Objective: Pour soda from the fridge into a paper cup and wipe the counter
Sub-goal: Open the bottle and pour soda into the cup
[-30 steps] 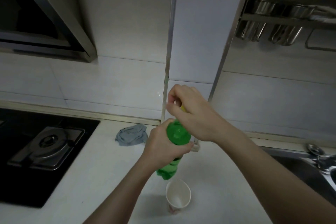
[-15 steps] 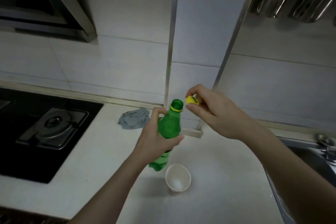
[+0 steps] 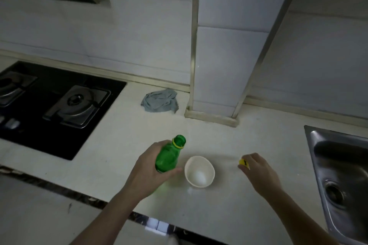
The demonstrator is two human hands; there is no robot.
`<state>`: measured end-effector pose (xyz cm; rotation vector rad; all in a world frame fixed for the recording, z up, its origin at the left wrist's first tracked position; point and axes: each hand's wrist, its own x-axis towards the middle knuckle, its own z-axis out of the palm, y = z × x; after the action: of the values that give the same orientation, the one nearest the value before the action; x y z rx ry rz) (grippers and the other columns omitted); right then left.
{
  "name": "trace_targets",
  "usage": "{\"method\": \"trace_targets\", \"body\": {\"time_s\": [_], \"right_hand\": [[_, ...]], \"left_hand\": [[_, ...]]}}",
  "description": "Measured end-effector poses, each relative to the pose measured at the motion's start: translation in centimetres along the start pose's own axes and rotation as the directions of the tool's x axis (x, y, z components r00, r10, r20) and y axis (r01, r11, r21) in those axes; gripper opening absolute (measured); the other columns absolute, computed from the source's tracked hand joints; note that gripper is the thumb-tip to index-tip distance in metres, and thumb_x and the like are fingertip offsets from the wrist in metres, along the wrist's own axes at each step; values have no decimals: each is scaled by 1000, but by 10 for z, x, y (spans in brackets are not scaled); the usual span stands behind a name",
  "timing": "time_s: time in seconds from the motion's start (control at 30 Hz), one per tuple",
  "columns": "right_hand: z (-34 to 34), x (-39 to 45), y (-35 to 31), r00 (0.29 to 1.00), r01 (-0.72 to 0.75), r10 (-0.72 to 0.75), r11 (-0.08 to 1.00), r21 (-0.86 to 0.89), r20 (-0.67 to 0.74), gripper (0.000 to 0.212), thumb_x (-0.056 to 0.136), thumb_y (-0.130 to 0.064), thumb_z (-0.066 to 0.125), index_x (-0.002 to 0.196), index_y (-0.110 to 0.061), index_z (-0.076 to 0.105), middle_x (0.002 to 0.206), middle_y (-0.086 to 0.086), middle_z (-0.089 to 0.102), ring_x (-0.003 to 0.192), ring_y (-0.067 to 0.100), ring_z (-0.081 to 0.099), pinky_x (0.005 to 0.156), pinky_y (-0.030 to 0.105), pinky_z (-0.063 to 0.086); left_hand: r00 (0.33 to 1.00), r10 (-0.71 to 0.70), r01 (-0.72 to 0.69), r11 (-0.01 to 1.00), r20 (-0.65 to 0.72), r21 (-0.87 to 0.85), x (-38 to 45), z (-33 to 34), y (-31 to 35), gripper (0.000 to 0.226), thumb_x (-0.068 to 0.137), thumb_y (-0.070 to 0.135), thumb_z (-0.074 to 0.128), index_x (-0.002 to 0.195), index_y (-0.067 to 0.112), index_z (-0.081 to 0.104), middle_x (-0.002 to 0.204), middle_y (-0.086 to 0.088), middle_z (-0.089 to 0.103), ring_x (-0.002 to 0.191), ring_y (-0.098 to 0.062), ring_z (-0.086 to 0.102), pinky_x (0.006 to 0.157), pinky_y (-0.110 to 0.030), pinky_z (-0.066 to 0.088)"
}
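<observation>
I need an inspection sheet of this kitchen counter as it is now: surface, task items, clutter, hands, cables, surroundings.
Surface: pale counter, no spill or wet patch visible.
Job's things: green soda bottle, uncapped, held beside the paper cup; cup upright, looks empty. Yellow cap off the bottle. Grey cloth crumpled near the wall.
Clutter: nothing seen.
Hands: left hand grips the bottle; right hand pinches the cap low over the counter.
Cables: nothing seen.
Surroundings: gas hob to the left, steel sink to the right, tiled pillar behind.
</observation>
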<state>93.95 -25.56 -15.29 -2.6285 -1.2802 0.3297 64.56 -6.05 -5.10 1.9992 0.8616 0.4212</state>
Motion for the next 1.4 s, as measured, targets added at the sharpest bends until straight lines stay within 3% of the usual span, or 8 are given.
{"method": "trace_targets", "body": {"time_s": [0.13,0.23,0.3,0.4,0.5,0.7,1.4], "right_hand": [[49,-9,26,999,-30,32,999,38,-41,34,83,-29,75,111,-11,67,133,18,57,115,40,60,85,50,56],[63,-19,30,992,-12,13,1000,12,-124,43,96,-41,52,128,-13,62,143,13,53,131,35,49,102,51,46],[65,-22,30,990,-13,18,999,39,-140,55,94,-48,37,132,-15,59,145,9,52,137,31,44,106,50,39],[68,-24,30,989,-17,28,997,78,-143,59,94,-52,33,138,-19,54,149,6,48,141,28,37,110,48,33],[70,-24,33,991,-36,50,993,112,-128,58,93,-53,35,140,-21,51,152,3,44,144,25,32,113,47,28],[71,-24,34,992,-70,86,984,161,-91,47,98,-39,52,142,-22,48,155,1,39,147,24,27,117,46,21],[62,-18,31,994,-88,102,968,237,-49,50,95,-36,59,141,-21,50,154,3,40,144,26,31,117,50,27]], "left_hand": [[994,6,-23,987,106,158,-13,8,-18,68,72,65,76,130,46,46,121,27,55,110,6,55,87,-15,47],[987,28,-69,962,156,264,-22,13,-26,62,77,58,73,130,49,41,118,24,53,102,0,57,82,-23,53],[985,29,-85,942,171,326,-27,17,-29,61,80,50,76,129,49,40,116,23,52,95,-2,58,78,-27,55],[982,2,-83,904,189,420,-28,21,-31,62,80,48,77,128,49,37,115,22,50,89,-6,58,72,-29,54],[977,-19,-92,861,214,499,-28,24,-30,63,80,50,75,132,46,39,116,20,50,87,-8,56,67,-26,48],[963,-47,-118,810,264,574,-23,26,-24,67,81,48,75,138,37,42,113,12,53,89,-15,59,67,-33,53],[954,-84,-156,683,289,713,-13,14,-17,63,80,40,75,135,39,43,100,11,52,80,-15,53,59,-27,40]]}}
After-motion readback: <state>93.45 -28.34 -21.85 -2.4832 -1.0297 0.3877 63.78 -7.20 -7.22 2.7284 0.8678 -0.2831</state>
